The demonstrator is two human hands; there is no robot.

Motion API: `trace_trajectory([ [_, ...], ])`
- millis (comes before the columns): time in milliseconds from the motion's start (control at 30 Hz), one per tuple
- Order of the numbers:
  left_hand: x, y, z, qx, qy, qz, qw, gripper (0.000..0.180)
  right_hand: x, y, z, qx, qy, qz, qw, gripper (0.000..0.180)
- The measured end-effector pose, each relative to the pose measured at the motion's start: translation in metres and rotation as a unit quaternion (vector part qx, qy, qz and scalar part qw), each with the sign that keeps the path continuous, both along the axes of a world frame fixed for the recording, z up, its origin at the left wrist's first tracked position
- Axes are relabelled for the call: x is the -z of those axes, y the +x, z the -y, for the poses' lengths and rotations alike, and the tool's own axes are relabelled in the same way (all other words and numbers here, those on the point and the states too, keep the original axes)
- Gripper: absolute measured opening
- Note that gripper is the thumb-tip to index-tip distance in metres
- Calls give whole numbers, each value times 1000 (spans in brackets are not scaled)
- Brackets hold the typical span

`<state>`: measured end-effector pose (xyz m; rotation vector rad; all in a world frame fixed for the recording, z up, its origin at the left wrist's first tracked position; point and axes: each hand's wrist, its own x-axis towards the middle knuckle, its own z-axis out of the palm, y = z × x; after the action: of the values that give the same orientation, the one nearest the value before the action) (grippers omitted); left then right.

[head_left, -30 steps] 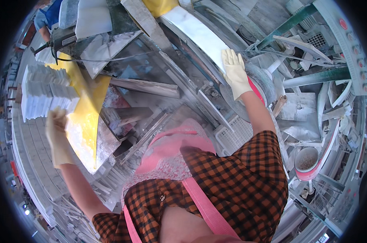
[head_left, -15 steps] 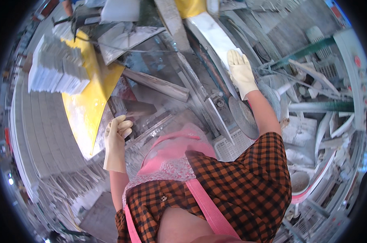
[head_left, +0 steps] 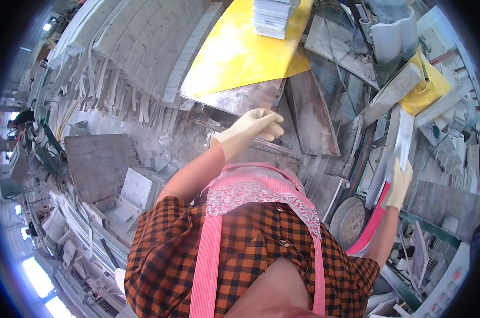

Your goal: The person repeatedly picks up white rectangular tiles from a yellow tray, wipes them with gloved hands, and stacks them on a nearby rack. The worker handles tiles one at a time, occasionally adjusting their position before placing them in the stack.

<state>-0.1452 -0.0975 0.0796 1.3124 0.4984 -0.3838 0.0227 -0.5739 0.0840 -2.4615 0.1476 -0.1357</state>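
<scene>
Both my hands wear cream gloves. My right hand [head_left: 399,183] is at the near end of a long white stone-like strip [head_left: 403,137] on the right, with thumb and fingers closed about it. The strip runs away from me toward a yellow cloth. A pink band [head_left: 371,222] and a round grey disc [head_left: 349,219] lie to the left of that wrist. In front of my apron, my left hand [head_left: 254,130] is up with its fingers curled in and nothing visible in them. It is near the bench edge below a yellow sheet [head_left: 229,55].
A stack of white-grey slabs [head_left: 270,20] stands on the yellow sheet. Rows of pale slabs [head_left: 136,40] fill the far left. A brown board [head_left: 310,114] leans past my left hand. Offcuts and a grey panel [head_left: 101,165] lie on the left, with a green rail [head_left: 429,228] at right.
The view has swung left, so the yellow sheet and slab stack appear farther right. My right hand has gone from lying flat on the strip to closing about its near end. My left fingers stay curled.
</scene>
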Motion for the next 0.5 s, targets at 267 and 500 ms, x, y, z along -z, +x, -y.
trace_trajectory([
  [267,-18,40,-84,12,154,96,983,67,19,-43,-366,-261,290,70,918,40],
  [500,-28,46,-143,138,407,71,900,72,0,-99,-503,-309,49,-145,939,66],
])
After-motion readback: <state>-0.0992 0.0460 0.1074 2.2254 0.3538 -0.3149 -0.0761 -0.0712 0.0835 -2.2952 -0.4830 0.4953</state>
